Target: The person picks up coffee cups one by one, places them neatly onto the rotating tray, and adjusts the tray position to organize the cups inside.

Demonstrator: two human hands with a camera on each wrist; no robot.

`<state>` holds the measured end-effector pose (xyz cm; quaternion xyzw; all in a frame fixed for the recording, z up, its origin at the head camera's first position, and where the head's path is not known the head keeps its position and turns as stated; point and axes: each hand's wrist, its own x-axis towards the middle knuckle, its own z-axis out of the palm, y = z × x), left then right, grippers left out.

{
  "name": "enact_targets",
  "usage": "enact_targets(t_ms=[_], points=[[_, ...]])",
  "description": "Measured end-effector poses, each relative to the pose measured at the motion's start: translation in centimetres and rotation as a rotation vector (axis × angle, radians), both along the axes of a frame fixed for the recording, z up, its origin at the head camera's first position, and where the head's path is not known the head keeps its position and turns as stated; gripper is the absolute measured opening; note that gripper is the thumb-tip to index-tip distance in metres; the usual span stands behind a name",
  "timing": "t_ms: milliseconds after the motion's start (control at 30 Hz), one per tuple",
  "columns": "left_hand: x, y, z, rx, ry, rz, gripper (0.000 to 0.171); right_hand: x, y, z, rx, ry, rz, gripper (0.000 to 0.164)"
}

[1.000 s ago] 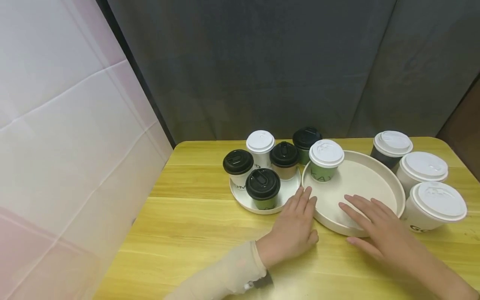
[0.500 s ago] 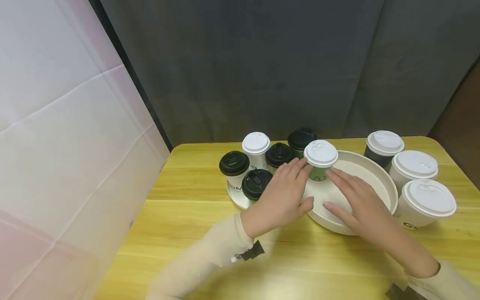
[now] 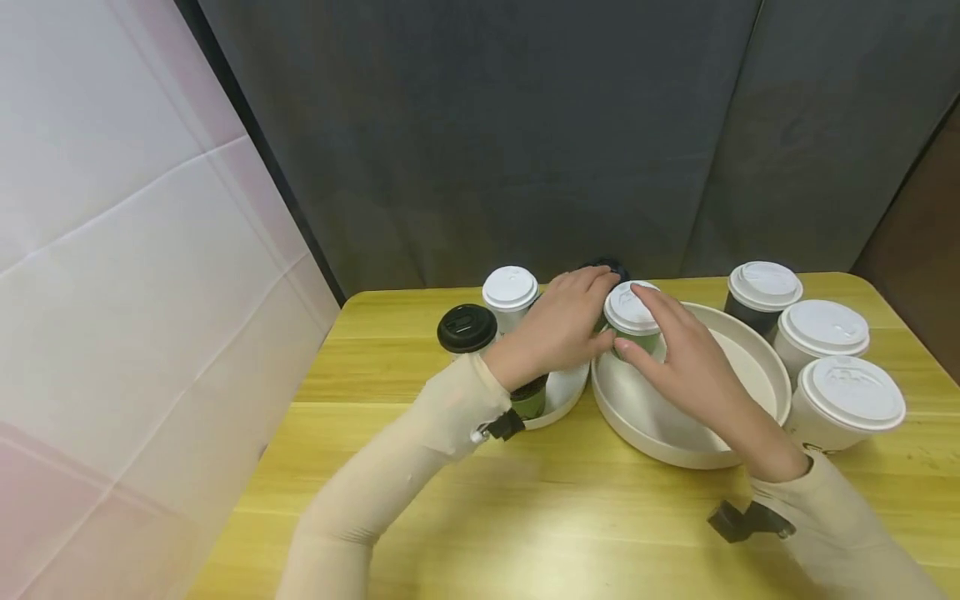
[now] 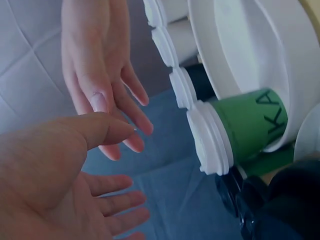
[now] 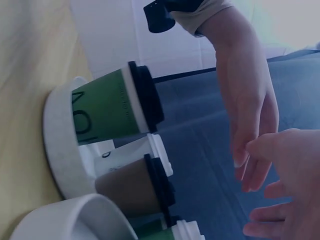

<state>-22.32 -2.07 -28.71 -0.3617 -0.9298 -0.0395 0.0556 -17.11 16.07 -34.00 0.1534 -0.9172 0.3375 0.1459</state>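
Note:
My left hand (image 3: 555, 325) reaches over the small white plate (image 3: 566, 398), fingers extended close to a black-lidded cup (image 3: 611, 265) at the back. My right hand (image 3: 686, 358) hovers above the large cream tray (image 3: 675, 454), fingers apart. Between the two hands, at the tray's left side, stands a green paper coffee cup with a white lid (image 3: 630, 308). Both wrist views show the hands held above lid height, gripping nothing. On the small plate, a green cup with a black lid (image 5: 107, 107) and a brown cup (image 5: 127, 187) appear in the right wrist view; my left arm partly hides them from the head.
Also at the small plate are a white-lidded cup (image 3: 510, 287) and a black-lidded white cup (image 3: 467, 327). Right of the tray stand a dark cup (image 3: 761, 292) and two larger white cups, the nearer one (image 3: 847, 400) close to the rim. A grey curtain (image 3: 487, 150) hangs behind the table.
Both hands have risen from the front of the plate and tray and moved forward, to either side of the white-lidded green cup. The cups stay where they were.

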Motion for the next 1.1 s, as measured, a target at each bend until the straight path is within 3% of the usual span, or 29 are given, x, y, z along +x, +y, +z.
enact_targets(t_ms=[133,400,667,900,1100], points=[[-1.2,0.5,0.6,-0.045,-0.004,0.006,0.069,-1.1,-0.1,1.2,-0.005,-0.096,-0.01,0.072],[-4.4,0.8,1.4,-0.091,0.009,-0.002,0.07,-3.8,-0.2,2.8,-0.018,-0.15,-0.034,0.073],[-7.6,1.3,0.8,-0.144,-0.074,0.002,0.078,-6.6,0.3,3.0,-0.011,-0.203,-0.058,0.073],[-9.2,2.3,0.1,-0.185,-0.164,0.007,0.083,-7.9,0.9,2.8,0.006,-0.282,-0.087,0.074],[-10.1,2.8,-0.1,-0.188,-0.205,0.026,0.087,-8.6,1.2,2.4,0.01,-0.29,-0.093,0.073]])
